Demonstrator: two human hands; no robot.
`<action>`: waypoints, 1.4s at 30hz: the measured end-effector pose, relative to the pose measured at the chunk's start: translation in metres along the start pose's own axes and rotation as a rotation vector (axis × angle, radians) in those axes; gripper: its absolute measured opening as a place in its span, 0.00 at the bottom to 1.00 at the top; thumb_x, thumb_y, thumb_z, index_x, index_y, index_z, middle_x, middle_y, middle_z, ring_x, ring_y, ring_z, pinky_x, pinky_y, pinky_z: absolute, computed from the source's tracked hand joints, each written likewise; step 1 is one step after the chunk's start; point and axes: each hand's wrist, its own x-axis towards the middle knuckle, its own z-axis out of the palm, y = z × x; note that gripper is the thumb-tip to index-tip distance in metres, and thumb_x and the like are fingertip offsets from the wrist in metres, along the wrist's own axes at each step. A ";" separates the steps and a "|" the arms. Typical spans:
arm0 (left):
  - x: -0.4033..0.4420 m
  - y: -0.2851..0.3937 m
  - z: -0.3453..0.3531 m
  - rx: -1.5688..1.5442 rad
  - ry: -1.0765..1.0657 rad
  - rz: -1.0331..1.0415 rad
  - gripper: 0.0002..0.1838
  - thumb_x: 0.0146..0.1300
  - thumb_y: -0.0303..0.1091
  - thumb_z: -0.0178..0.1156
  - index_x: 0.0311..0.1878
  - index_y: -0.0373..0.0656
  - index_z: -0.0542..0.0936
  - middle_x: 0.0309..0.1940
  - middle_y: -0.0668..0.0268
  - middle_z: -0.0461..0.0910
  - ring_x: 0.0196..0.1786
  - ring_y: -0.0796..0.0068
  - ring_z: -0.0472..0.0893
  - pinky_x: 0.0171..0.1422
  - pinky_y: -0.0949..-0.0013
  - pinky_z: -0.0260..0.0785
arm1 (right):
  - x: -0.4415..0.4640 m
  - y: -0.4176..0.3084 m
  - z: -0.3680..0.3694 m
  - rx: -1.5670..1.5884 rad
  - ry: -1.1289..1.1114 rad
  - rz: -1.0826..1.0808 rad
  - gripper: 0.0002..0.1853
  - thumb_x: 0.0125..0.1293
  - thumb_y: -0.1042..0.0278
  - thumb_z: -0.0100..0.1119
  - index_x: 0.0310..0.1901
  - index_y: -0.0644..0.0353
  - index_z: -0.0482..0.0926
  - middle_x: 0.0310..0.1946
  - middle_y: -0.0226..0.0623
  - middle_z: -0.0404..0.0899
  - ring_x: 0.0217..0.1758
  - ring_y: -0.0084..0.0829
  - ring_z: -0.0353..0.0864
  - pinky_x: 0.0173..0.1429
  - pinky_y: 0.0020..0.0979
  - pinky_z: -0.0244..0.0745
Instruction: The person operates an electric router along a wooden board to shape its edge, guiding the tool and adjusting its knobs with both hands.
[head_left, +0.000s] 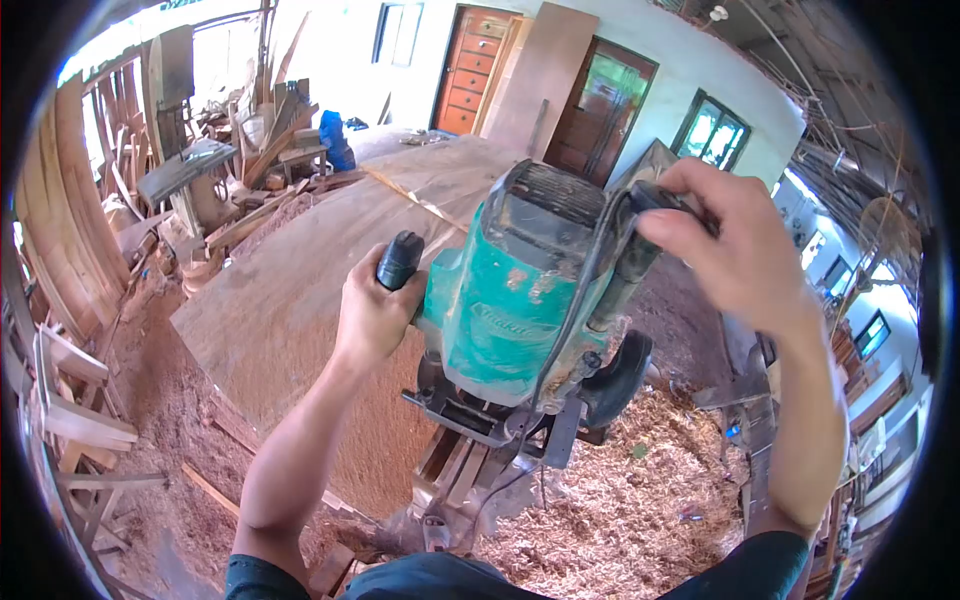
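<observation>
A teal plunge router (505, 310) with a dusty black top stands in front of me, its base over narrow wooden pieces (455, 470). My left hand (372, 310) is wrapped round its black side handle. Up at the right, my right hand (725, 235) has its thumb and fingers closed on a black knob (655, 200) on top of the router's upright post. A black power cord (575, 320) runs down the front of the body. The other black handle (618, 378), low on the right side, is untouched. The router's bit is hidden.
A large dusty board (300, 270) lies beneath and behind the router. Wood shavings (630, 480) cover the ground at right. Scrap lumber (270, 140) is heaped at the back left, near a blue bag (336, 140). Planks (75, 210) lean at far left.
</observation>
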 end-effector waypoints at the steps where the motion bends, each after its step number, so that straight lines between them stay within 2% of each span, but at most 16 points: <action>1: 0.000 -0.001 0.000 0.016 0.018 0.023 0.16 0.58 0.33 0.64 0.46 0.33 0.79 0.27 0.62 0.78 0.31 0.76 0.76 0.38 0.67 0.71 | -0.001 -0.011 0.000 -0.187 0.019 0.055 0.17 0.64 0.55 0.64 0.36 0.64 0.78 0.24 0.35 0.78 0.29 0.22 0.76 0.34 0.34 0.68; 2: 0.000 0.002 -0.001 0.023 0.023 0.020 0.15 0.58 0.33 0.64 0.45 0.33 0.79 0.27 0.62 0.78 0.31 0.75 0.76 0.39 0.67 0.71 | -0.002 -0.011 0.006 -0.292 0.136 -0.008 0.23 0.64 0.49 0.64 0.33 0.68 0.80 0.18 0.48 0.74 0.23 0.39 0.78 0.32 0.38 0.70; 5: -0.001 0.004 0.000 0.033 0.007 0.003 0.14 0.58 0.33 0.64 0.43 0.32 0.79 0.27 0.61 0.78 0.31 0.75 0.75 0.39 0.66 0.71 | 0.006 -0.010 -0.014 -0.033 -0.112 0.027 0.23 0.65 0.49 0.64 0.33 0.69 0.80 0.18 0.47 0.75 0.23 0.38 0.77 0.32 0.37 0.71; 8: 0.002 -0.005 -0.002 0.026 -0.006 -0.001 0.14 0.59 0.32 0.64 0.43 0.32 0.78 0.28 0.61 0.79 0.31 0.75 0.75 0.38 0.66 0.71 | 0.010 0.033 0.010 0.350 -0.009 -0.218 0.25 0.65 0.46 0.62 0.33 0.68 0.80 0.20 0.45 0.78 0.23 0.41 0.77 0.34 0.37 0.74; 12: 0.000 0.002 -0.001 0.038 -0.007 -0.041 0.13 0.59 0.32 0.63 0.43 0.32 0.79 0.27 0.62 0.79 0.30 0.76 0.74 0.37 0.67 0.71 | -0.004 -0.010 0.008 -0.324 0.152 -0.025 0.29 0.64 0.41 0.61 0.30 0.69 0.79 0.22 0.48 0.80 0.25 0.48 0.80 0.36 0.43 0.76; 15: 0.000 -0.002 -0.001 0.022 -0.022 -0.019 0.13 0.60 0.31 0.63 0.44 0.32 0.79 0.27 0.63 0.79 0.29 0.77 0.74 0.37 0.67 0.71 | -0.004 -0.013 0.006 -0.419 0.143 -0.013 0.32 0.64 0.39 0.61 0.29 0.70 0.78 0.23 0.51 0.80 0.27 0.52 0.81 0.37 0.47 0.76; 18: 0.001 -0.002 -0.002 0.030 -0.037 0.000 0.12 0.60 0.29 0.62 0.45 0.32 0.79 0.27 0.64 0.79 0.29 0.77 0.74 0.36 0.68 0.70 | 0.005 0.005 -0.005 0.107 -0.060 -0.128 0.29 0.64 0.41 0.61 0.30 0.68 0.80 0.23 0.48 0.80 0.27 0.50 0.81 0.36 0.46 0.75; 21: -0.001 0.001 0.000 -0.017 -0.019 -0.021 0.13 0.60 0.29 0.62 0.45 0.31 0.79 0.28 0.64 0.79 0.30 0.77 0.74 0.36 0.68 0.70 | 0.007 0.016 -0.001 0.082 -0.084 -0.178 0.23 0.68 0.48 0.58 0.37 0.66 0.80 0.25 0.44 0.81 0.29 0.46 0.82 0.39 0.40 0.75; 26: -0.001 -0.002 -0.001 0.021 -0.023 0.004 0.14 0.61 0.30 0.62 0.46 0.31 0.79 0.28 0.64 0.79 0.31 0.77 0.74 0.37 0.68 0.70 | -0.005 -0.039 0.006 -0.674 -0.090 0.182 0.20 0.72 0.52 0.54 0.48 0.63 0.79 0.35 0.45 0.81 0.38 0.35 0.82 0.46 0.37 0.74; 29: 0.001 -0.005 0.000 0.009 -0.023 0.016 0.14 0.63 0.32 0.62 0.46 0.31 0.79 0.28 0.65 0.79 0.31 0.78 0.74 0.36 0.69 0.70 | 0.001 -0.003 -0.005 -0.041 -0.129 -0.012 0.19 0.73 0.53 0.52 0.49 0.63 0.80 0.36 0.45 0.82 0.38 0.37 0.83 0.48 0.37 0.75; 30: 0.003 -0.007 -0.001 0.015 -0.023 0.021 0.14 0.63 0.32 0.62 0.46 0.31 0.79 0.28 0.65 0.79 0.30 0.78 0.74 0.36 0.69 0.70 | 0.003 0.021 0.011 0.211 0.047 -0.240 0.22 0.74 0.51 0.51 0.43 0.65 0.82 0.27 0.42 0.83 0.34 0.44 0.85 0.41 0.38 0.76; 33: 0.002 0.000 -0.003 0.051 -0.051 -0.039 0.15 0.63 0.33 0.62 0.47 0.30 0.79 0.29 0.64 0.79 0.31 0.78 0.75 0.36 0.68 0.70 | 0.002 0.026 0.024 0.245 0.118 -0.186 0.21 0.74 0.51 0.51 0.45 0.63 0.83 0.28 0.42 0.84 0.35 0.45 0.84 0.41 0.39 0.76; 34: 0.001 0.002 -0.003 0.024 -0.053 -0.073 0.16 0.62 0.33 0.63 0.47 0.30 0.79 0.29 0.64 0.80 0.31 0.78 0.76 0.36 0.68 0.71 | -0.004 0.010 0.031 -0.031 0.313 -0.221 0.21 0.73 0.52 0.51 0.44 0.63 0.83 0.29 0.42 0.84 0.34 0.46 0.84 0.41 0.40 0.76; 37: 0.001 -0.001 -0.001 0.049 -0.019 -0.030 0.17 0.61 0.34 0.63 0.48 0.31 0.79 0.28 0.64 0.80 0.30 0.78 0.76 0.36 0.68 0.71 | -0.007 -0.048 0.026 -0.693 0.142 0.233 0.21 0.76 0.53 0.45 0.49 0.60 0.83 0.32 0.51 0.83 0.36 0.44 0.83 0.45 0.38 0.76; 38: 0.002 -0.005 -0.003 0.057 -0.010 -0.012 0.17 0.60 0.34 0.64 0.48 0.32 0.80 0.30 0.63 0.81 0.31 0.77 0.77 0.37 0.67 0.72 | -0.007 -0.047 0.025 -0.747 0.142 0.173 0.22 0.76 0.52 0.42 0.48 0.59 0.83 0.36 0.48 0.84 0.38 0.39 0.83 0.44 0.39 0.75; 42: -0.002 -0.001 -0.003 0.038 -0.033 -0.026 0.19 0.58 0.34 0.64 0.50 0.33 0.80 0.32 0.57 0.83 0.34 0.72 0.81 0.41 0.64 0.74 | 0.002 0.007 0.022 0.048 0.189 -0.074 0.23 0.76 0.52 0.42 0.47 0.60 0.83 0.40 0.43 0.83 0.43 0.34 0.81 0.48 0.36 0.73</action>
